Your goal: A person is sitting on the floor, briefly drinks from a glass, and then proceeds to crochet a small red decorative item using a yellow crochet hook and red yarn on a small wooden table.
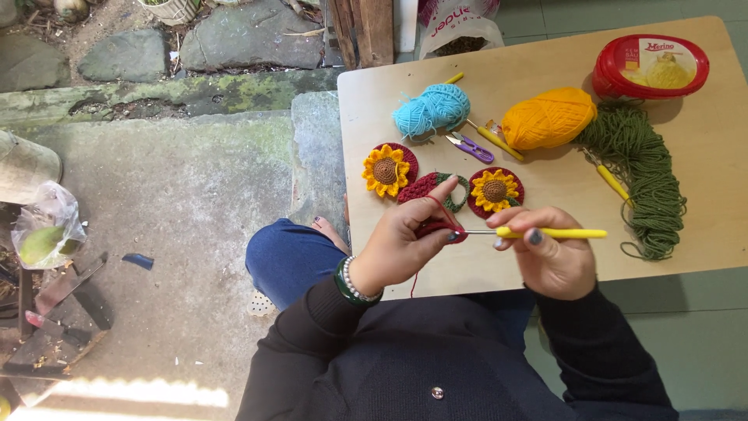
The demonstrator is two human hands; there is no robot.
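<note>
Soft, even daylight; shadows under the yarn balls are faint. A sunlit strip glares white at the lower left corner. Focus is sharp throughout, with slight wide-angle bending at the edges.

Scissors (470, 146) between two yarn balls (433, 109)

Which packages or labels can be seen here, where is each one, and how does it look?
Red tub: far right corner of the wooden table, oval, with a pale printed lid.
White bag: behind the table's far edge, crumpled plastic with red print.
Clear bag: ground at left, holding something green.
</note>
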